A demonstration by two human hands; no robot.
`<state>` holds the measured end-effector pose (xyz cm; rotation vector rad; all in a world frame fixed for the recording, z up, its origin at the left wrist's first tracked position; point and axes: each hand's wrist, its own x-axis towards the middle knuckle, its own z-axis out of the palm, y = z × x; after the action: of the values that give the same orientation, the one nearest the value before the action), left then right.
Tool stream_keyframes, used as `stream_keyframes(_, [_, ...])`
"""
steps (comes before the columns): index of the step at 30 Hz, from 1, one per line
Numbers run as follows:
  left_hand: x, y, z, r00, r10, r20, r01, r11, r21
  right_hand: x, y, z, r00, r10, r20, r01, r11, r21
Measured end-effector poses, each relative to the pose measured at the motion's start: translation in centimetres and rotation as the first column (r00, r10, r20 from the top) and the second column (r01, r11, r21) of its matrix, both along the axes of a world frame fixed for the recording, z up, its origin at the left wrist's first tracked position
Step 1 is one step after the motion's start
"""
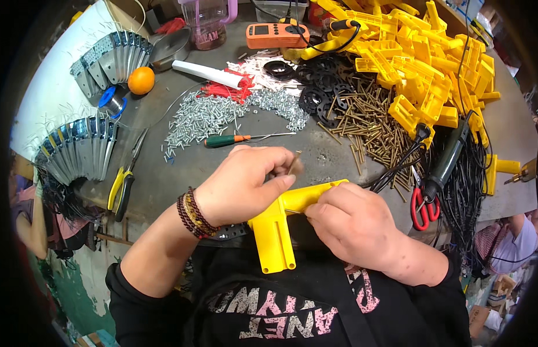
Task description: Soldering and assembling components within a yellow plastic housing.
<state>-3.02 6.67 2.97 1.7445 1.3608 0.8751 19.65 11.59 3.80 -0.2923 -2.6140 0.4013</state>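
A yellow T-shaped plastic housing sits just in front of my body, its wide leg with screw holes pointing toward me. My right hand is closed at the housing's right arm, fingers curled over it. A thin rod shape shows by the right fingertips, too small to name surely. My left hand is closed above the housing's left side, pinching long brass-coloured screws that are partly hidden and blurred. A green-and-orange screwdriver lies just beyond my left hand.
Loose brass screws, silver screws and black rings cover the table's middle. Yellow housings are heaped far right. Red scissors, a dark soldering iron, pliers, an orange and fanned metal parts lie around.
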Motion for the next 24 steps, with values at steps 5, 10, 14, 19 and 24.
stream_keyframes(5, [0.0, 0.1, -0.8, 0.985, 0.007, -0.17, 0.026, 0.982, 0.188, -0.3, -0.3, 0.8, 0.994, 0.056, 0.091, -0.06, 0.997, 0.041])
stream_keyframes(10, [-0.1, 0.0, -1.4, 0.963, 0.037, -0.268, 0.06, 0.938, 0.342, -2.1, 0.7, 0.3, 0.988, 0.121, 0.1, -0.125, 0.992, 0.034])
stream_keyframes(14, [-2.1, -0.1, -2.1, 0.958, 0.11, -0.263, 0.005, 0.917, 0.399, -3.9, 1.2, -0.2, 0.98, 0.185, 0.07, -0.191, 0.978, 0.087])
stream_keyframes(19, [-2.5, -1.3, -1.4, 0.945, 0.153, -0.291, -0.046, 0.938, 0.344, -6.0, 1.5, -0.2, 0.96, 0.279, 0.01, -0.278, 0.954, 0.113])
stream_keyframes(24, [-6.0, -3.0, -0.4, 0.854, 0.518, 0.044, -0.443, 0.682, 0.582, -8.5, 7.0, 2.6, 0.976, 0.206, -0.068, -0.198, 0.975, 0.104])
